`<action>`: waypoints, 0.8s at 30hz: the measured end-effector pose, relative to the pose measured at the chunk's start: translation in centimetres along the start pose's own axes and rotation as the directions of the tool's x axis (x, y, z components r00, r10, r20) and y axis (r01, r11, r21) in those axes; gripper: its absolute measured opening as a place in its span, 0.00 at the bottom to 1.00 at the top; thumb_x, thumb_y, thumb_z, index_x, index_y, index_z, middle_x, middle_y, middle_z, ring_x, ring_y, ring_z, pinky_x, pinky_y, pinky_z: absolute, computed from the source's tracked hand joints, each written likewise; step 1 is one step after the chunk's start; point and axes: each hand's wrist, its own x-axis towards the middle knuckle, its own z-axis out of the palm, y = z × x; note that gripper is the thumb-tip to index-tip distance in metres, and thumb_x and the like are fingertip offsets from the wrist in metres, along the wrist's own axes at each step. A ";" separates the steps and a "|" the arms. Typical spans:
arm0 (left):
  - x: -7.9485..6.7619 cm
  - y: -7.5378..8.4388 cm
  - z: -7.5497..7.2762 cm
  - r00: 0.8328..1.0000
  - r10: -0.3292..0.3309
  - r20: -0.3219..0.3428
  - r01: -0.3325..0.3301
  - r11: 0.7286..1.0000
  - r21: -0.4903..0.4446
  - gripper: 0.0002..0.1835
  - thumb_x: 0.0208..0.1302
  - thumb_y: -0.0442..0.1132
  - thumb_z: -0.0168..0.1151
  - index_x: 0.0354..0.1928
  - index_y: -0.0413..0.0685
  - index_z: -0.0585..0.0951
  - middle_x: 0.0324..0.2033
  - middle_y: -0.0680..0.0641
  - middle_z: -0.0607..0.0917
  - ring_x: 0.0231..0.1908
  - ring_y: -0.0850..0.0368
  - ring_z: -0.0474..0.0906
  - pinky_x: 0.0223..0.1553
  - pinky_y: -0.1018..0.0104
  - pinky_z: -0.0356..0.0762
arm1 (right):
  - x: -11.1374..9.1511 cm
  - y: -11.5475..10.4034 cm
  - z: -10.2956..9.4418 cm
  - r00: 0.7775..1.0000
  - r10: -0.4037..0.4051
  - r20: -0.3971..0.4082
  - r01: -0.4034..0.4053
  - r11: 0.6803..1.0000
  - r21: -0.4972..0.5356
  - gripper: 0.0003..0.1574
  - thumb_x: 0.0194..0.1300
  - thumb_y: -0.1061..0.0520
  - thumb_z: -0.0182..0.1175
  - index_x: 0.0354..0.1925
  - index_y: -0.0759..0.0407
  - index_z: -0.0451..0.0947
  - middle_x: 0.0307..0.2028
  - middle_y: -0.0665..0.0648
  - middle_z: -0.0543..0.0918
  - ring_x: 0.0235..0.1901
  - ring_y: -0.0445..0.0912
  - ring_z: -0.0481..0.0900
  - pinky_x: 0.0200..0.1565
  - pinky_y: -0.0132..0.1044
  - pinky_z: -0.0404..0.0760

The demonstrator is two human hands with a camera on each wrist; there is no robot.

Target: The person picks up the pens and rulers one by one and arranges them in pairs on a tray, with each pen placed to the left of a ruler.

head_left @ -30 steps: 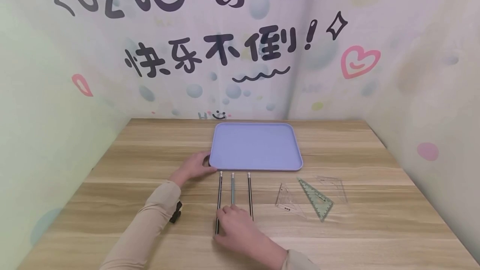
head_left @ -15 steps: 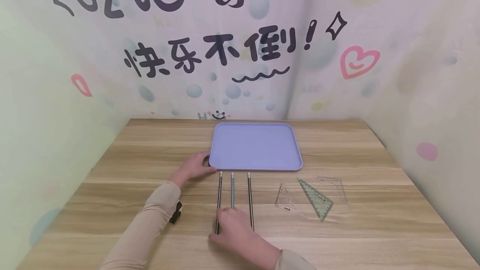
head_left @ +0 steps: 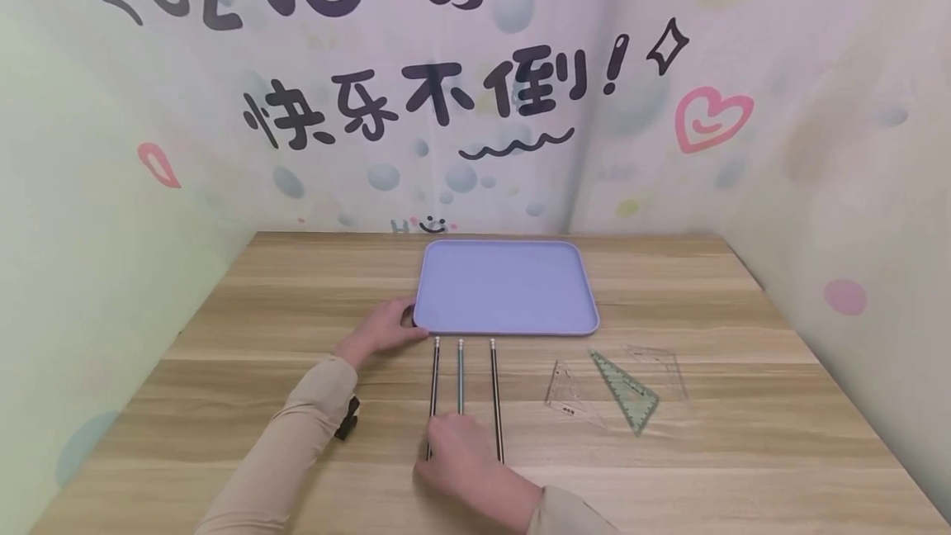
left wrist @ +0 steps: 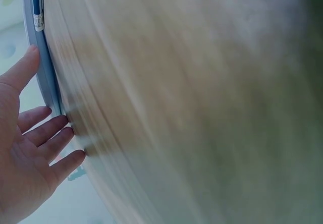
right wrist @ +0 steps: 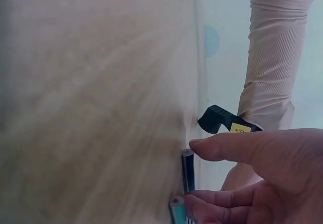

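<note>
My left hand [head_left: 382,327] touches the front left corner of a lavender tray [head_left: 507,287], its thumb along the front edge. Fingers and thumb look spread in the left wrist view. Before the tray lie two black pencils [head_left: 435,374] and a teal pencil [head_left: 461,374] between them, eraser ends toward the tray. Over the near ends of the left black and teal pencils is my right hand [head_left: 464,456]. In the right wrist view its thumb is beside the black pencil's end [right wrist: 187,156], and a fingertip is by the teal pencil's end [right wrist: 177,206].
To the right lie a green set square [head_left: 627,393] and two clear set squares [head_left: 570,399], the farther one faint. A black device [head_left: 347,419] sits at my left wrist. Behind the wooden table [head_left: 706,485] hangs a printed curtain [head_left: 357,196].
My right hand has shifted slightly left and toward me, showing more of the right black pencil. The left hand, tray and pencils stay in place; the head view has tilted slightly.
</note>
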 end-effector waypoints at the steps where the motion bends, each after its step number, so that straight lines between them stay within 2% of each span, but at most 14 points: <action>1: 0.0 0.0 0.0 1.000 -0.002 0.003 0.002 1.000 0.000 0.35 0.53 0.47 0.65 0.60 0.36 0.68 0.55 0.35 0.73 0.56 0.41 0.68 0.58 0.50 0.65 | 0.1 -0.1 0.0 1.000 0.000 0.002 0.000 1.000 -0.002 0.20 0.41 0.54 0.67 0.11 0.53 0.64 0.13 0.49 0.69 0.13 0.39 0.62 0.12 0.26 0.62; 8: -0.1 0.3 -0.2 1.000 0.004 0.006 -0.004 1.000 -0.006 0.35 0.54 0.46 0.65 0.60 0.35 0.67 0.56 0.35 0.72 0.57 0.40 0.67 0.59 0.49 0.64 | 0.7 -0.2 0.2 1.000 0.027 0.012 -0.026 0.999 -0.037 0.15 0.36 0.57 0.66 0.12 0.56 0.67 0.14 0.51 0.72 0.15 0.41 0.65 0.13 0.29 0.65; 13: -0.1 0.3 -0.2 1.000 -0.011 0.010 0.011 1.000 -0.005 0.36 0.54 0.47 0.65 0.61 0.36 0.66 0.57 0.35 0.72 0.57 0.41 0.67 0.59 0.51 0.64 | 0.9 -0.1 0.1 0.998 0.050 0.031 -0.050 0.999 0.010 0.16 0.35 0.57 0.68 0.13 0.57 0.68 0.16 0.54 0.73 0.15 0.43 0.67 0.13 0.30 0.67; 19: 0.0 0.2 -0.2 1.000 -0.001 0.011 0.001 1.000 0.007 0.36 0.54 0.47 0.64 0.61 0.35 0.66 0.57 0.35 0.72 0.57 0.40 0.66 0.59 0.50 0.63 | 1.2 0.2 0.0 0.995 0.066 0.072 -0.069 0.997 0.046 0.16 0.36 0.56 0.69 0.17 0.59 0.70 0.18 0.54 0.74 0.18 0.43 0.68 0.19 0.31 0.71; 24: 0.0 0.2 -0.1 1.000 0.010 0.012 -0.010 1.000 0.012 0.36 0.54 0.47 0.64 0.61 0.35 0.66 0.57 0.35 0.71 0.57 0.40 0.67 0.59 0.50 0.63 | 1.3 0.5 0.1 0.993 0.074 0.095 -0.084 0.991 0.105 0.20 0.35 0.54 0.71 0.15 0.58 0.68 0.17 0.52 0.72 0.17 0.42 0.65 0.17 0.29 0.67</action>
